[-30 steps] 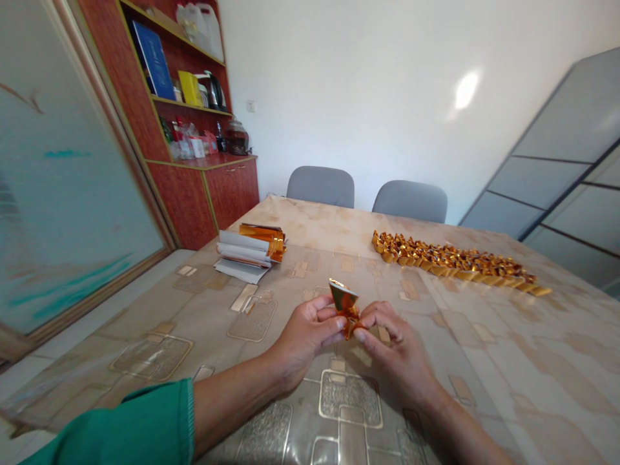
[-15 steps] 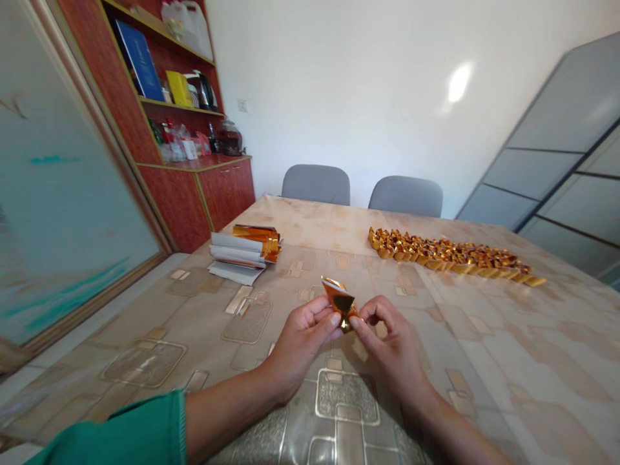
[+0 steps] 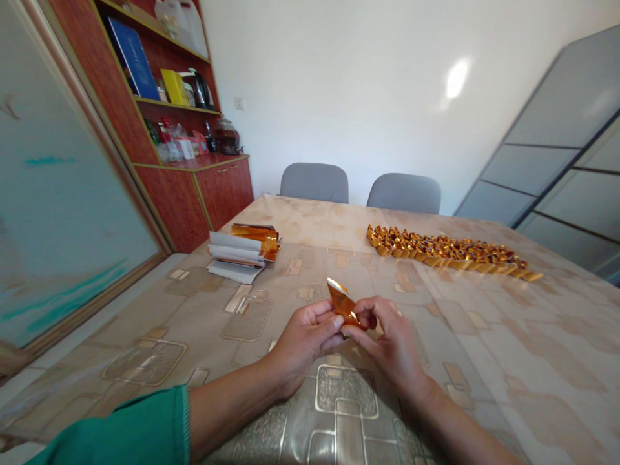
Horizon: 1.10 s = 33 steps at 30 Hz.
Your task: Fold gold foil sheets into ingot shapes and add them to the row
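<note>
So my left grip (image 3: 309,338) is pinched down, thumb on the near side and fingers behind, with a piece of gold foil (image 3: 340,303) caught between them. My right grip (image 3: 396,336) is closed in on the same piece, thumb below and index finger curled over, at its lower right end. Can't tell how hard either one squeezes.

The foil sits right between my two grips, off the desk (image 3: 310,216), so neither is really nearer; both touch it. Its long axis slants: the pale-edged end sticks up and away to the left, free of any fingers, while the low end runs down to the right. That slant is the key bit imo, since it puts the low end at my right fingertips.

Further out, past my left grip, there's a loose stack of foil sheets (image 3: 237,250), pale backs and gold faces. Far right, small gold folds (image 3: 445,250) sit packed in rows.
</note>
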{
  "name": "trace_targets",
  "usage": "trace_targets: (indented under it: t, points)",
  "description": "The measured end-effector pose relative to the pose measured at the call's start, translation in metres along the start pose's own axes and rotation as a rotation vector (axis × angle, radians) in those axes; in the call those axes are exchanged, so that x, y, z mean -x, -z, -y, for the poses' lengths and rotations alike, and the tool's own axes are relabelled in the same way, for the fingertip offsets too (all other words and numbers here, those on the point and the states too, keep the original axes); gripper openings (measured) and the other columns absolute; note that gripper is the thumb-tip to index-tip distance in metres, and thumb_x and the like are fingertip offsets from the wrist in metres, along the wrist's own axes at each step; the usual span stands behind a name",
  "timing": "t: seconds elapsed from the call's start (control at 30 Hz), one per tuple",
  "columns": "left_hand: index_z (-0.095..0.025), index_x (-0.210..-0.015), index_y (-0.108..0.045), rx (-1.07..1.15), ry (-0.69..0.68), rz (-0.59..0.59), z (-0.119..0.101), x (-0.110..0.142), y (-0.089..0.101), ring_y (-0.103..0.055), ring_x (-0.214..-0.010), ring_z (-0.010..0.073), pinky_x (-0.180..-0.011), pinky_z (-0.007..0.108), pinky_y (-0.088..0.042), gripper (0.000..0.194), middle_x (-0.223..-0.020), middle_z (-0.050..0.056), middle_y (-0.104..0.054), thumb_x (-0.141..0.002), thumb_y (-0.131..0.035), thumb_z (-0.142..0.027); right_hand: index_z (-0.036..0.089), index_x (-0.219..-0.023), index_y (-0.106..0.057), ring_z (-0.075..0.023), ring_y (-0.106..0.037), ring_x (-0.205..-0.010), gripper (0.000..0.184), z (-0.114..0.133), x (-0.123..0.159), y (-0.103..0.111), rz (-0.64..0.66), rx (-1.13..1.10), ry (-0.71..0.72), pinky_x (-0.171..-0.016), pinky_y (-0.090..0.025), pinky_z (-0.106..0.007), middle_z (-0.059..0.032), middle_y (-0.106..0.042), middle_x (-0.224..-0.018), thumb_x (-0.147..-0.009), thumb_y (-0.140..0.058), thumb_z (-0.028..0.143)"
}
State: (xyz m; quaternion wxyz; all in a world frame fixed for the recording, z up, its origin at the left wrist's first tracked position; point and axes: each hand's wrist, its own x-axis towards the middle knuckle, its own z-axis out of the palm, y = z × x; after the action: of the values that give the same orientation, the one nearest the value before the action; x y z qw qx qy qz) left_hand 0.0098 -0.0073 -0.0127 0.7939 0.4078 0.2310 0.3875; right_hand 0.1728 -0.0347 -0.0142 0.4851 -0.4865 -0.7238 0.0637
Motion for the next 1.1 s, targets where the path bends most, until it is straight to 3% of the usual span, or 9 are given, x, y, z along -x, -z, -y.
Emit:
trace_targets:
  t: [0.1, 0.17, 0.27, 0.37, 0.47, 0.6, 0.8, 1.0, 1.1]
  points:
    - [-0.011, -0.106, -0.07, 0.002, 0.028, -0.014, 0.0, -0.001, 0.0, -0.07, -0.09, 0.0205, -0.086, 0.031, -0.053, 0.032, -0.103, 0.013, -0.073, -0.08, -0.077, -0.027, 0.022, -0.082, -0.059, -0.0157, -0.05, -0.063, 0.014, 0.002, -0.001, 0.0, 0.02, 0.026, 0.063, -0.062, -0.037, -0.03, 0.0021, -0.058, -0.067, -0.086, -0.07, 0.029]
    - [-0.011, -0.104, -0.07, 0.003, 0.035, -0.042, -0.001, -0.001, 0.0, -0.07, -0.089, 0.0207, -0.085, 0.031, -0.053, 0.034, -0.101, 0.013, -0.074, -0.077, -0.079, -0.028, 0.022, -0.082, -0.058, -0.0161, -0.051, -0.064, 0.016, 0.002, -0.001, 0.0, 0.013, -0.008, 0.032, -0.062, -0.038, -0.029, 0.0018, -0.057, -0.069, -0.086, -0.07, 0.031]
    - [-0.013, -0.102, -0.071, 0.019, -0.015, -0.111, -0.003, -0.003, 0.001, -0.07, -0.091, 0.0205, -0.087, 0.031, -0.052, 0.032, -0.102, 0.01, -0.074, -0.075, -0.08, -0.028, 0.023, -0.082, -0.055, -0.0167, -0.052, -0.067, 0.021, 0.001, -0.001, 0.001, 0.014, -0.154, -0.118, -0.061, -0.04, -0.029, 0.0008, -0.056, -0.073, -0.089, -0.061, 0.041]
    - [-0.015, -0.1, -0.072, 0.025, -0.078, -0.159, -0.004, -0.004, 0.003, -0.068, -0.095, 0.0196, -0.092, 0.032, -0.05, 0.026, -0.103, 0.008, -0.074, -0.077, -0.078, -0.026, 0.022, -0.078, -0.055, -0.0165, -0.05, -0.064, 0.031, -0.001, 0.0, 0.002, 0.128, -0.289, -0.285, -0.057, -0.039, -0.027, 0.0007, -0.055, -0.07, -0.094, -0.049, 0.047]
    - [-0.015, -0.099, -0.073, 0.009, -0.093, -0.132, -0.003, -0.003, 0.002, -0.068, -0.096, 0.0196, -0.093, 0.031, -0.049, 0.023, -0.102, 0.008, -0.074, -0.079, -0.076, -0.026, 0.021, -0.073, -0.056, -0.0157, -0.049, -0.063, 0.032, -0.001, 0.001, -0.001, 0.212, -0.343, -0.343, -0.057, -0.037, -0.027, 0.0012, -0.054, -0.067, -0.092, -0.053, 0.047]
    - [-0.014, -0.099, -0.074, -0.003, -0.084, -0.093, 0.0, -0.002, -0.001, -0.067, -0.096, 0.0201, -0.094, 0.032, -0.047, 0.023, -0.101, 0.008, -0.074, -0.079, -0.075, -0.027, 0.021, -0.067, -0.055, -0.0148, -0.047, -0.062, 0.03, -0.002, 0.002, -0.006, 0.147, -0.346, -0.314, -0.058, -0.037, -0.026, 0.0021, -0.052, -0.064, -0.09, -0.057, 0.04]
    - [-0.013, -0.094, -0.075, -0.03, -0.052, -0.125, 0.003, -0.002, 0.003, -0.065, -0.088, 0.0165, -0.089, 0.029, -0.048, 0.022, -0.093, 0.007, -0.074, -0.078, -0.078, -0.028, 0.021, -0.065, -0.055, -0.015, -0.048, -0.063, 0.026, -0.004, 0.004, -0.007, 0.102, -0.279, -0.318, -0.059, -0.037, -0.026, 0.0023, -0.053, -0.064, -0.086, -0.062, 0.034]
    - [-0.014, -0.099, -0.07, -0.038, -0.089, -0.173, 0.003, -0.005, 0.007, -0.062, -0.084, 0.0149, -0.08, 0.027, -0.048, 0.033, -0.093, 0.005, -0.071, -0.07, -0.083, -0.024, 0.019, -0.071, -0.057, -0.0127, -0.042, -0.06, 0.036, -0.007, 0.003, -0.006, 0.236, -0.582, -0.493, -0.055, -0.032, -0.025, 0.0022, -0.05, -0.065, -0.087, -0.06, 0.051]
    - [-0.015, -0.105, -0.067, -0.056, -0.091, -0.196, 0.004, -0.007, 0.009, -0.062, -0.081, 0.0147, -0.074, 0.026, -0.047, 0.04, -0.089, 0.004, -0.069, -0.069, -0.083, -0.022, 0.019, -0.065, -0.052, -0.0105, -0.033, -0.055, 0.042, -0.011, 0.004, -0.007, 0.238, -0.625, -0.552, -0.051, -0.026, -0.024, 0.0047, -0.042, -0.059, -0.085, -0.063, 0.054]
